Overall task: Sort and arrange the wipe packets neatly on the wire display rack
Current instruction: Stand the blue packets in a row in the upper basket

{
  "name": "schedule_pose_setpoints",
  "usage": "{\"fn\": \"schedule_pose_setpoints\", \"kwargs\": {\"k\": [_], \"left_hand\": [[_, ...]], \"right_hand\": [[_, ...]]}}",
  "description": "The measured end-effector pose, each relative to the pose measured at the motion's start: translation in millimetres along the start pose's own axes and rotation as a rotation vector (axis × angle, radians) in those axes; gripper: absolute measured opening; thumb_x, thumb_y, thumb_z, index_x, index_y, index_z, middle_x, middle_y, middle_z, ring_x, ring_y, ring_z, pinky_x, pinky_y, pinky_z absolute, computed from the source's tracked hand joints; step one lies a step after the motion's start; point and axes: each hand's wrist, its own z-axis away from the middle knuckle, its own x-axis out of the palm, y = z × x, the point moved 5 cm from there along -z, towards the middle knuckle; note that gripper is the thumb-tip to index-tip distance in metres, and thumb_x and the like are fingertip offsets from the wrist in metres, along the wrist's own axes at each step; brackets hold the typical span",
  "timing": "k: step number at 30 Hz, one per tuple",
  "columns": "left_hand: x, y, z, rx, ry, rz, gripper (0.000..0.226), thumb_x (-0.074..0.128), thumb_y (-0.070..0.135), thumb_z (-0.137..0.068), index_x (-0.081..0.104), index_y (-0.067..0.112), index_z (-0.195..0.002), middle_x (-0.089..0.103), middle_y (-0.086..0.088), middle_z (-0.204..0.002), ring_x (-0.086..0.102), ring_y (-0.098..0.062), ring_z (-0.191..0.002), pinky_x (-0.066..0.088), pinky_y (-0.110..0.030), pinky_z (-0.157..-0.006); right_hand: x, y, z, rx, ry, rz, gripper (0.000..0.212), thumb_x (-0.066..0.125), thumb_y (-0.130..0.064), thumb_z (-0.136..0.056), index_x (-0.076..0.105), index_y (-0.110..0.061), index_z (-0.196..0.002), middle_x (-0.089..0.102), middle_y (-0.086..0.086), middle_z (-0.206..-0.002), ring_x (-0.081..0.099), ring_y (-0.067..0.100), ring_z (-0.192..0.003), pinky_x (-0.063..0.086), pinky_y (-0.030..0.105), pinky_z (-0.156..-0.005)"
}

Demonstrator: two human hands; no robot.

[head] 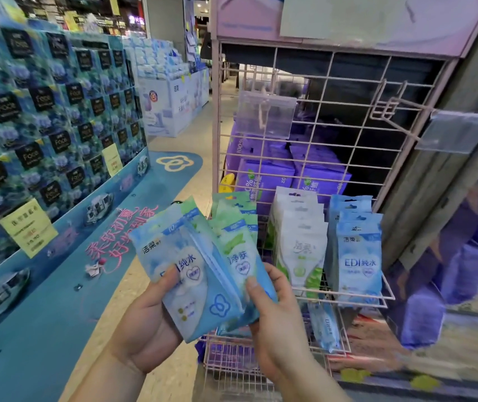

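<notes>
I hold a fanned stack of wipe packets in front of a pink wire display rack (333,91). My left hand (147,323) grips the stack from below, thumb on the front blue packet (185,285). My right hand (275,320) pinches the green-and-white packets (236,250) behind it, thumb on their face. On the rack's wire shelf (388,295) stand a row of white-green packets (300,250) and a row of blue packets (358,256). More green packets (232,203) stand at the shelf's left, partly hidden by my stack.
Purple wipe packs (263,175) sit behind the grid. Two hooks with clear price tags (263,117) (455,132) jut from the rack. One blue packet (324,326) lies on a lower wire shelf. A blue tissue display (52,117) stands at left, with an aisle floor between.
</notes>
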Motion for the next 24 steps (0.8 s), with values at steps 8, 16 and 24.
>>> {"fn": "schedule_pose_setpoints", "kwargs": {"k": [8,16,24], "left_hand": [[11.1,20.7,-14.7,0.046,-0.051,-0.226,0.091,0.094,0.027,-0.045,0.059,0.003,-0.125,0.066,-0.022,-0.12,0.067,-0.039,-0.103,0.058,-0.048,-0.072],[31.6,50.6,-64.5,0.129,0.007,-0.419,0.053,0.083,0.029,-0.06,0.067,0.01,-0.107,0.075,-0.012,-0.102,0.073,-0.027,-0.089,0.061,-0.041,-0.072],[10.9,43.0,-74.1,-0.037,0.074,-0.399,0.045,0.054,0.023,-0.082,0.059,0.004,-0.122,0.07,-0.018,-0.116,0.07,-0.032,-0.099,0.056,-0.049,-0.084]], "right_hand": [[1.6,-41.7,-22.9,-0.078,-0.321,1.009,0.023,0.071,-0.016,-0.079,0.067,-0.015,-0.102,0.074,0.003,-0.101,0.07,0.018,-0.091,0.058,0.041,-0.084],[18.5,-32.3,-62.4,-0.134,-0.084,1.156,0.076,0.057,-0.017,-0.087,0.017,-0.023,-0.151,0.045,0.003,-0.146,0.052,0.027,-0.124,0.047,0.029,-0.089],[12.1,-17.7,-107.6,0.167,-0.076,0.587,0.067,0.071,-0.017,-0.062,0.05,-0.016,-0.125,0.07,0.008,-0.115,0.068,0.027,-0.098,0.056,0.049,-0.09]]}}
